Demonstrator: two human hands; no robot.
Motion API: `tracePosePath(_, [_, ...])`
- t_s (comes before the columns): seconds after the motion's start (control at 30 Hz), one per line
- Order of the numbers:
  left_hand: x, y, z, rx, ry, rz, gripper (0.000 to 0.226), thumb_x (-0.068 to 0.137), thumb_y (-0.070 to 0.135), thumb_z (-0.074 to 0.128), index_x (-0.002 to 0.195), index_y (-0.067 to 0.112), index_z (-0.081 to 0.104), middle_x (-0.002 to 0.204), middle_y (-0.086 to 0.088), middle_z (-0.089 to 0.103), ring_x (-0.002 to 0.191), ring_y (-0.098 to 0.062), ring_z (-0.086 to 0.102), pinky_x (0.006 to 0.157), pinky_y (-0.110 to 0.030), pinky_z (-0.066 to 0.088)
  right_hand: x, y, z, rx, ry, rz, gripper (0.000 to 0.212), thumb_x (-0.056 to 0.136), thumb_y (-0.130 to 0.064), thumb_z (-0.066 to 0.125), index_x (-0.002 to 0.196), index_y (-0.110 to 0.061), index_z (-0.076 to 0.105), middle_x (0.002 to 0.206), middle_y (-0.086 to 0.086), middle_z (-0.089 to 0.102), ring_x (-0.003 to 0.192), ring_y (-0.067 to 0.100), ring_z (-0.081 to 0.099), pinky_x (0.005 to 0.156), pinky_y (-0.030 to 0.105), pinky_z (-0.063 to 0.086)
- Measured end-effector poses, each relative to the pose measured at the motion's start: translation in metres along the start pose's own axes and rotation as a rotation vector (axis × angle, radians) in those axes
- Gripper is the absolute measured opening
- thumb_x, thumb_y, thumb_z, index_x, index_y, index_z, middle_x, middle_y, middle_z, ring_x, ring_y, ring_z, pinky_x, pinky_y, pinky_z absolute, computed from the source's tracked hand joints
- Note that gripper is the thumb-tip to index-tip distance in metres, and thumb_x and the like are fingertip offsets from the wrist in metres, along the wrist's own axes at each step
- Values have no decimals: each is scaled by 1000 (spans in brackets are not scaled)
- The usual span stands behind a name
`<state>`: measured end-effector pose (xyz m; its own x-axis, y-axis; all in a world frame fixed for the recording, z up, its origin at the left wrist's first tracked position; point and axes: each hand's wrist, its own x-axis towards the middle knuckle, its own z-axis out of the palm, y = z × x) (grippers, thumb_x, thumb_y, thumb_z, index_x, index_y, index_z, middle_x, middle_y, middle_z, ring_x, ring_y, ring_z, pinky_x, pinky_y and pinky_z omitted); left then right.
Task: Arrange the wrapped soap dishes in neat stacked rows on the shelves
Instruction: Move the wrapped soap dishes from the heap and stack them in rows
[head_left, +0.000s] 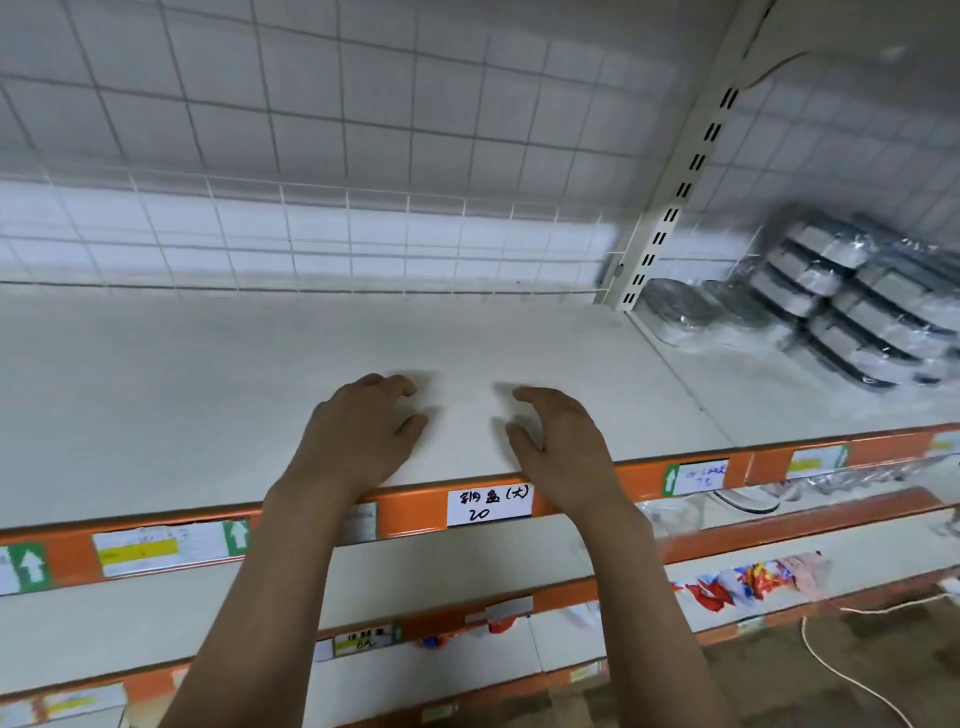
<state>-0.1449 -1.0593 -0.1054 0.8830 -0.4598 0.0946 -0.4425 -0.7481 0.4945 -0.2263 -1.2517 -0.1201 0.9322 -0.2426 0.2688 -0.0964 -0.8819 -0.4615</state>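
A pause between placements is judged to be in hand, since nothing is carried and the white shelf (260, 374) under both hands lies bare; the wrapped soap dishes (852, 301) are seen well apart, at about two o'clock from the hands, on the neighbouring bay past the slotted upright (675, 192); there they are piled in leaning, blurred stacks, with two flatter ones lying just beside the upright at the foot of the pile. The next move is judged to call for a reach toward two o'clock, a grasp on a small stack through slippery film, and a carry back to this bay, where a row could be begun at the rear against the wire grid (311, 223).

The left hand (358, 436) is held over the shelf's front edge, fingers loosely curled and spread, nothing gripped; the right hand (561, 447) is held likewise at three o'clock of it, thumb parted, nothing gripped; whether the fingertips touch the surface cannot be told. A handwritten price label (488, 504) is fixed to the orange edge strip (415, 512) between the wrists.
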Motion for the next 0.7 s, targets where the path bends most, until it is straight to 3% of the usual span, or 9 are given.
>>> tracePosePath(0.33, [35, 80, 53, 58, -62, 48, 41, 94, 40, 48, 131, 22, 51, 125, 0, 55, 115, -22, 52, 95, -37, 42, 10, 91, -39, 45, 27, 33, 38, 93, -22, 56, 130, -14, 54, 131, 1, 54, 126, 17, 42, 96, 11, 22])
tracePosePath(0.6, [66, 199, 123, 50, -23, -18, 46, 92, 43, 50, 134, 23, 48, 127, 0, 53, 116, -23, 52, 94, -35, 42, 36, 213, -115, 59, 30, -40, 38, 93, -23, 55, 130, -18, 52, 131, -3, 52, 125, 14, 41, 93, 11, 22])
tracePosePath(0.7, [78, 247, 145, 55, 0, -8, 46, 92, 41, 51, 135, 23, 48, 129, -1, 51, 117, -24, 50, 96, -38, 41, 44, 256, -138, 47, 21, -66, 38, 92, -21, 56, 129, -15, 53, 130, 0, 53, 126, 18, 40, 100, 18, 25])
